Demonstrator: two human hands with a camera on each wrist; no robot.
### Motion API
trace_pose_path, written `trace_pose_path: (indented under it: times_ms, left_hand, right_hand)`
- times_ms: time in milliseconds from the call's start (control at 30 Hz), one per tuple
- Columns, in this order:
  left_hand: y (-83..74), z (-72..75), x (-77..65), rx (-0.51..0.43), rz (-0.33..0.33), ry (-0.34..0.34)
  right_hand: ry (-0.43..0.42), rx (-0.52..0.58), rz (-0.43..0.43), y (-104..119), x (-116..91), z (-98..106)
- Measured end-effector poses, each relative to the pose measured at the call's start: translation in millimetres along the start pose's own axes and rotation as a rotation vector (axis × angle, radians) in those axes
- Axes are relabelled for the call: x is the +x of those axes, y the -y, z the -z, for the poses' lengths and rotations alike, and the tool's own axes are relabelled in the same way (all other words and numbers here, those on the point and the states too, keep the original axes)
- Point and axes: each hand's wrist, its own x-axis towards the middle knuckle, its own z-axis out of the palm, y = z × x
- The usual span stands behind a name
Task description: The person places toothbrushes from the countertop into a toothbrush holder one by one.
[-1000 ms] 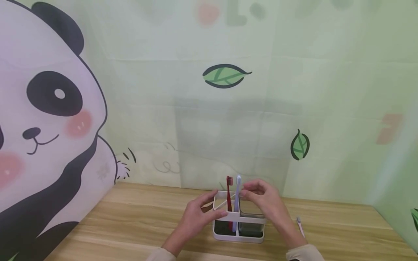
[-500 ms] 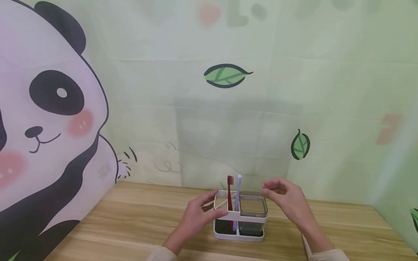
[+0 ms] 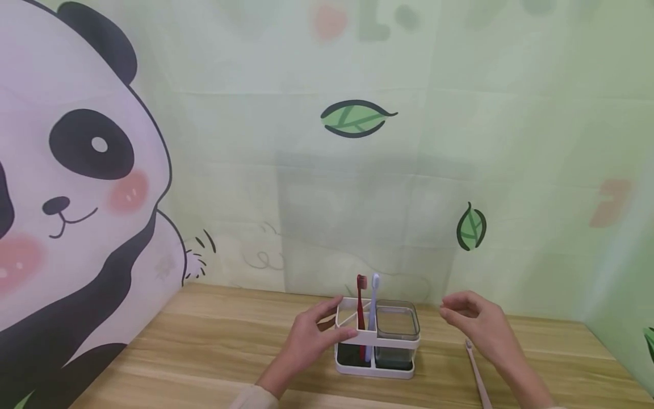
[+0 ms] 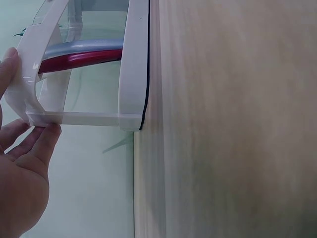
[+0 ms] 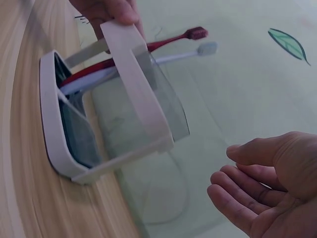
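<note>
The holder [image 3: 390,343] is smooth white plastic, the cup [image 3: 398,334] clear and shiny (plastic or glass, hard to say). The red toothbrush [image 4: 81,60] has a glossy handle; the tabletop [image 3: 230,335] looks like smooth wood, the backdrop [image 3: 245,125] matt, creased cloth.

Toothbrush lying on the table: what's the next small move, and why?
Probably lower the right hand to the pale toothbrush: it lies outside the holder on the table, that hand holds nothing, and the left hand grips the holder.
</note>
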Motion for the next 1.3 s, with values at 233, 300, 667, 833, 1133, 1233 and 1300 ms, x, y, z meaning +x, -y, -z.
trace_pose_path:
  times_ms: [233,300,667,833,1133,1233,1300]
  left_hand:
    - [-1.1,-0.7,0.0,-0.004,0.005,-0.001]
    - [-1.1,-0.9,0.0,0.001,0.008,0.001]
    - [0.7,-1.2,1.4,0.012,0.013,0.001]
    - [-1.3,-0.9,0.1,-0.005,-0.001,-0.006]
    - [-2.3,-0.2,-0.4,-0.022,-0.005,-0.009]
    - [-2.1,-0.1,-0.2,-0.019,-0.002,-0.007]
    - [-1.9,-0.1,-0.3,-0.018,0.000,-0.006]
  right_hand:
    - [0.015,-0.008,-0.022,-13.5,-3.8,8.6]
    - [0.025,-0.004,-0.034,-17.0,-4.0,10.2]
    - [0.050,0.000,-0.082,-34.2,-1.7,17.5]
    - [0.059,0.008,-0.096,-42.1,-0.3,20.9]
    - [0.091,0.014,-0.137,-57.6,3.5,25.8]
    - [0.097,0.001,-0.156,-62.5,5.1,25.2]
    - [0.101,0.004,-0.169,-66.1,5.3,24.4]
